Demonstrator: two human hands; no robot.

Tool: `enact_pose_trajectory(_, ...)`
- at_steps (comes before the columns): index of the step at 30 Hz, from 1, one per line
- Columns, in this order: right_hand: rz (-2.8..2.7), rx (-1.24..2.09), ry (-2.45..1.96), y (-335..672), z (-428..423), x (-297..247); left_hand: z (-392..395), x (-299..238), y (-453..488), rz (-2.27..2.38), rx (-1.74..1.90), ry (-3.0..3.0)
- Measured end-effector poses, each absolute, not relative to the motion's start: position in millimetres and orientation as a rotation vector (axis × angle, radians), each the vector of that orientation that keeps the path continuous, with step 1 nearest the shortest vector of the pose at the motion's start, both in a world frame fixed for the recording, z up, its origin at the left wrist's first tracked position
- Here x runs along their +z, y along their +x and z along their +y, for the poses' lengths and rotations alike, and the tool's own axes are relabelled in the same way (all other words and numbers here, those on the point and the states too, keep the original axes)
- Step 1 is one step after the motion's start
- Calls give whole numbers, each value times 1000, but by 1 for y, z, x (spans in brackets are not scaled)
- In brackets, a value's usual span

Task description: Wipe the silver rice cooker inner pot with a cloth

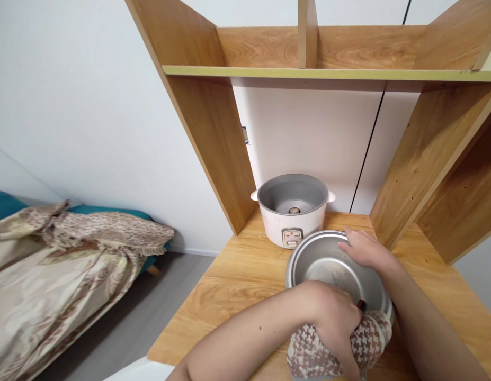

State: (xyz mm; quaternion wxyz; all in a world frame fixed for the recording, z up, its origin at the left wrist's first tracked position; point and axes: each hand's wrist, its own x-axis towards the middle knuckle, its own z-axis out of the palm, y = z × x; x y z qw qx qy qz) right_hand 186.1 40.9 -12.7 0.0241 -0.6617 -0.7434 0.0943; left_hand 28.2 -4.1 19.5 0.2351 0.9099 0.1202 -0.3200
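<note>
Pot is between my two hands, mouth up toward me, just in front of cooker. Key relation: cooker stands on the desk at eleven o'clock from pot; outlines overlap, can't tell if they touch. Pot is round, so no long axis to call. My right hand is at pot's one o'clock, grasping the rim, other fingers mostly hidden outside it. It's the hand nearer cooker, which sits at its ten o'clock. My left hand reaches across the near side, clenched on a patterned cloth at pot's six o'clock; fingertips out of sight. Small dark red bit shows beside that hand, can't tell what. Whether pot's base rests on the desk: hidden. Bed with rumpled cover is off at nine o'clock, well apart.
</note>
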Motion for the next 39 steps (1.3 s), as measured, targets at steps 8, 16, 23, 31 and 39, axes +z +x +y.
enact_pose_trajectory(8,-2296,296,-2052,187,42,-15,-7,15,29,347,-958,2490)
enact_pose_trajectory(16,-2293,308,-2055,186,43,-13,-4,16,27,371,-727,2437)
enact_pose_trajectory(23,-2297,298,-2049,187,42,-14,-6,15,27,352,-837,2500)
enact_pose_trajectory(31,-2299,284,-2050,188,43,-16,-7,14,28,337,-882,2501)
enact_pose_trajectory(39,-2305,272,-2054,188,43,-17,-8,18,30,351,-980,2474)
